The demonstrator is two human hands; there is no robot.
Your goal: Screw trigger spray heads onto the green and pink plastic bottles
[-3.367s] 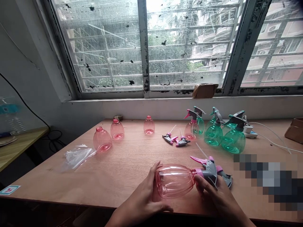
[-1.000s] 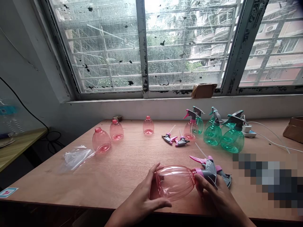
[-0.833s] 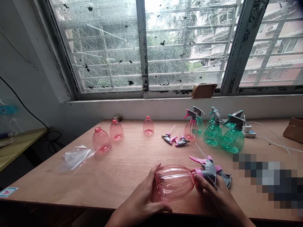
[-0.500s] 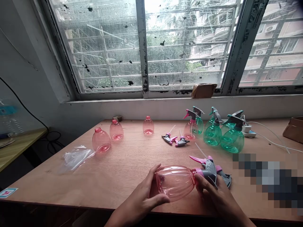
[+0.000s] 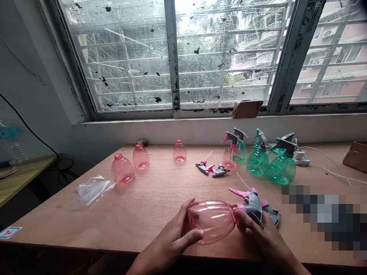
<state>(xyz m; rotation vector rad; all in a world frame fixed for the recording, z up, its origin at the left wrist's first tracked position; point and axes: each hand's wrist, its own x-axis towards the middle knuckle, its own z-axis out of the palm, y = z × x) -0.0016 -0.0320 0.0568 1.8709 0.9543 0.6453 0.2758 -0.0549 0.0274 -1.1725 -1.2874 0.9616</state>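
Note:
A clear pink spray bottle [image 5: 213, 223] lies on its side just above the table's front edge, its base toward the left. My left hand [image 5: 179, 231] is closed around the base end, thumb below and fingers behind. At the neck, my right hand [image 5: 262, 231] grips the pink collar and grey spray head [image 5: 254, 212]. Behind that hand another grey-and-pink spray head [image 5: 273, 215] lies partly hidden. Farther back, two loose spray heads [image 5: 204, 168] with thin tubes rest on the wood.
Open-necked pink bottles [image 5: 122, 170] stand at left and centre back, beside a clear plastic bag [image 5: 93, 189]. Several green spray bottles [image 5: 281, 170] and one pink spray bottle [image 5: 230, 154] stand at back right. Beyond them are a white charger with cable [image 5: 299, 157] and a brown box [image 5: 355, 157].
My left thumb has shifted slightly left and up on the bottle. My right hand and the other things look the same.

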